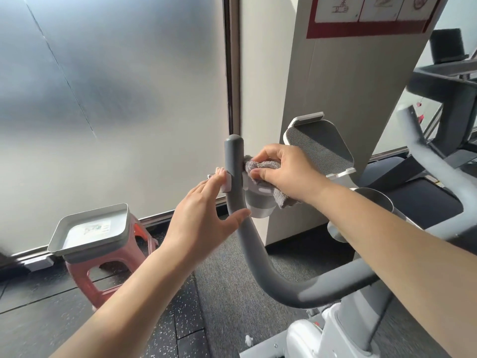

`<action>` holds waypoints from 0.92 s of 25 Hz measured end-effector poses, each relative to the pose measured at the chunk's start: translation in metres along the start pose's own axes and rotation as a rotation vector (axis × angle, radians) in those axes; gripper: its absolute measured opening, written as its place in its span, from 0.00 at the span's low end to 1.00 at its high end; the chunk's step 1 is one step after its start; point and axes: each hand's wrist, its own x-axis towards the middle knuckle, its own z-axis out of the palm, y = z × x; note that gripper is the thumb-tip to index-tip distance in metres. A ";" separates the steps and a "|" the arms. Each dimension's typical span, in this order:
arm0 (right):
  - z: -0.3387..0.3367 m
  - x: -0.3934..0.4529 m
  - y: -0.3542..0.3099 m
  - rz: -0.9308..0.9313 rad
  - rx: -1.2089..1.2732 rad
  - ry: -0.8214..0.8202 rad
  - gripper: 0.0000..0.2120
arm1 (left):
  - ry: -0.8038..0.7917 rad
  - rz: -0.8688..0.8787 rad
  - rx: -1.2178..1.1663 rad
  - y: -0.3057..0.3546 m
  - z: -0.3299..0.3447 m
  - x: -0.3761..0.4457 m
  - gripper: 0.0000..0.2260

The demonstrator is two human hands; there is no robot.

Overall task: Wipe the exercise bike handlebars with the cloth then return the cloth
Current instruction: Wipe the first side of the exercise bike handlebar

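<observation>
The bike's grey left handlebar (234, 161) rises upright in the middle of the view and curves down to the stem. My right hand (286, 171) grips a bunched grey cloth (260, 167) and holds it against the right side of that bar, just below its rounded tip. My left hand (206, 215) lies on the bar's left side with fingers straight, fingertips near a small pale sensor pad and thumb touching the bar lower down. The right handlebar (423, 156) curves up at the right, blurred.
A grey tray (87, 215) sits on a red plastic stool (103, 275) at the lower left, by the frosted glass wall. A tablet holder (320, 146) and a cup holder (260, 202) stand behind the bar. A pillar and a treadmill are to the right.
</observation>
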 end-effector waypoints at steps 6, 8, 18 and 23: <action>0.022 -0.042 0.012 0.038 -0.029 0.115 0.10 | -0.029 0.013 -0.009 -0.002 0.001 -0.002 0.31; 0.034 -0.041 0.017 0.039 0.032 0.141 0.10 | -0.040 0.025 -0.025 -0.004 0.001 -0.003 0.32; 0.029 -0.044 0.034 0.261 0.267 -0.184 0.06 | -0.165 0.051 -0.010 -0.009 0.006 -0.009 0.48; 0.032 -0.046 0.037 0.172 0.329 -0.216 0.07 | -0.198 0.084 0.023 0.001 0.003 -0.027 0.50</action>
